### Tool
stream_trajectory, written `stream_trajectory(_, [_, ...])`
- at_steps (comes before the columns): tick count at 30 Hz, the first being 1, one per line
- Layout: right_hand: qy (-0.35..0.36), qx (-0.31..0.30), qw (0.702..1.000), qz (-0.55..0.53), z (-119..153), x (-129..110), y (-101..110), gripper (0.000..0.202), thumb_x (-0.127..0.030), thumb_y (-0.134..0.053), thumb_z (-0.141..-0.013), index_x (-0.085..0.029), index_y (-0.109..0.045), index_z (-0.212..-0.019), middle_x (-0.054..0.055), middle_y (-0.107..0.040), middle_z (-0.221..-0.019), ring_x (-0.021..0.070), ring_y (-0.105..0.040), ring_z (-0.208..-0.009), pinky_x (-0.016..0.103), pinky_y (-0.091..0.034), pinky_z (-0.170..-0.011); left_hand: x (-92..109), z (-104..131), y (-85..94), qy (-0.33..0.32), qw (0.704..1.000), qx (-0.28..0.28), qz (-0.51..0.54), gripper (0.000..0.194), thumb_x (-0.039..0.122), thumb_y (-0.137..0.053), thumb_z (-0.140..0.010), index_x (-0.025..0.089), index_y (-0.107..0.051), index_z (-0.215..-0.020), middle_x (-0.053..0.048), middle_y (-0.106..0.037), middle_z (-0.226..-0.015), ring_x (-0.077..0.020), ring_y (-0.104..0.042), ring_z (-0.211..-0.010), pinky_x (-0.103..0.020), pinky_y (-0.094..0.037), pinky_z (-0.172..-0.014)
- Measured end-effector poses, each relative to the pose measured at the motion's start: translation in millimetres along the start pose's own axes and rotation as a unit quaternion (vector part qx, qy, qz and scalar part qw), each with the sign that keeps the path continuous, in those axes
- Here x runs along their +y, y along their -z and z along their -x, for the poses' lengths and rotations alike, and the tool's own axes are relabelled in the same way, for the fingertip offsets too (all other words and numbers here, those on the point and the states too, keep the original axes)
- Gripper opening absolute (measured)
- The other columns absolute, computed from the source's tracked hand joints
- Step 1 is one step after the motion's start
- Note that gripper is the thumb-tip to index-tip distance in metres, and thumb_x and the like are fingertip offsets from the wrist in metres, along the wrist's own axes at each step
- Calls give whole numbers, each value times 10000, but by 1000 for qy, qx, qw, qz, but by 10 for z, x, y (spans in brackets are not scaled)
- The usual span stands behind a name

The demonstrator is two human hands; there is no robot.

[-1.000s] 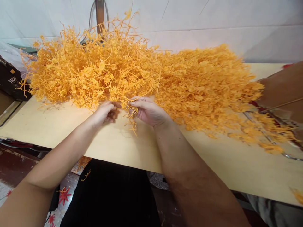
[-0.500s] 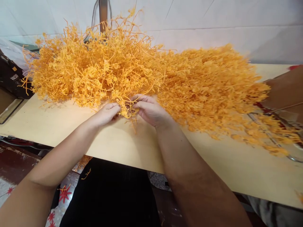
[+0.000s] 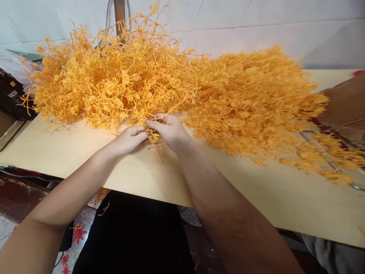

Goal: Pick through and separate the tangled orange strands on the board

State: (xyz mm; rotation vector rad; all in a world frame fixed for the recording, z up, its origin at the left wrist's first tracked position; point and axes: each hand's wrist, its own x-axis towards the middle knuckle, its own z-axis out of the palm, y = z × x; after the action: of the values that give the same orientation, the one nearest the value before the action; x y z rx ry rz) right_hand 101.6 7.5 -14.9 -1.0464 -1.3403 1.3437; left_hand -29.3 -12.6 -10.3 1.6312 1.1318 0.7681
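Observation:
My left hand [image 3: 129, 140] is closed, thumb and fingers pinching the edge of a small orange piece with thin, branching stems [image 3: 154, 137]. From the other side my right hand [image 3: 169, 131] grips the same piece, its thumb reaching across close to the left fingertips. Part of the piece is hidden behind the fingers. Just beyond both hands rises a tangled heap of orange, flower-like pieces with long thin stems [image 3: 114, 83]. Beside it on the right lies a second, denser orange heap [image 3: 253, 102].
Both heaps lie on a pale wooden table [image 3: 137, 175] against a white wall [image 3: 242, 34]. A dark printed box [image 3: 13, 93] stands at the left end, a brown box [image 3: 348, 99] at the right. Red star-shaped bits [image 3: 78, 233] lie on the floor below.
My right hand has shifted left, closer to my left hand, its thumb now over the orange piece. My left hand has barely moved. The view has tilted slightly.

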Motion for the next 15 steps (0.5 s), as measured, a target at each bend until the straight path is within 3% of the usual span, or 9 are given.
stream_trajectory(4, [13, 63, 998, -4, -124, 107, -36, 89, -179, -580, -676, -161, -507, -628, -28, -509, -609, 83, -477, -596, 229, -389, -612, 43, 64, -30, 10, 999, 5, -38, 244, 165, -387, -741, 169, -319, -507, 57, -303, -479, -44, -274, -454, -203, -227, -470])
stream_trajectory(7, [-3, 188, 982, 13, -240, 186, 66, 96, -188, -569, -690, -176, -489, -638, -35, -493, -602, 95, -491, -620, 241, -398, -646, 137, 202, -108, 1, 992, -120, -41, 230, 192, -424, -735, 161, -373, -513, 54, -340, -489, -46, -302, -467, -199, -256, -484])
stream_trajectory(9, [-5, 220, 975, -7, -267, 203, 153, 109, -188, -594, -674, -176, -492, -637, -32, -507, -619, 93, -495, -620, 248, -405, -662, 178, 255, -161, -8, 982, -182, -43, 185, 191, -468, -711, 149, -434, -534, 48, -398, -511, -47, -346, -488, -195, -282, -501])
stream_trajectory(12, [12, 115, 990, -75, -199, 158, 195, 173, -255, -666, -631, -172, -515, -646, -26, -523, -629, 89, -488, -590, 252, -413, -630, 176, 211, -186, 48, 989, -129, 46, 144, 107, -398, -704, 134, -503, -609, 35, -460, -526, -38, -350, -432, -189, -249, -439])
stream_trajectory(15, [-16, 13, 990, -136, -87, 65, 133, 284, -342, -725, -577, -179, -504, -653, -30, -511, -601, 94, -487, -564, 253, -413, -576, 143, 120, -152, 123, 977, -52, 166, 244, -11, -314, -632, 120, -513, -688, 7, -540, -597, -23, -328, -359, -186, -173, -375])
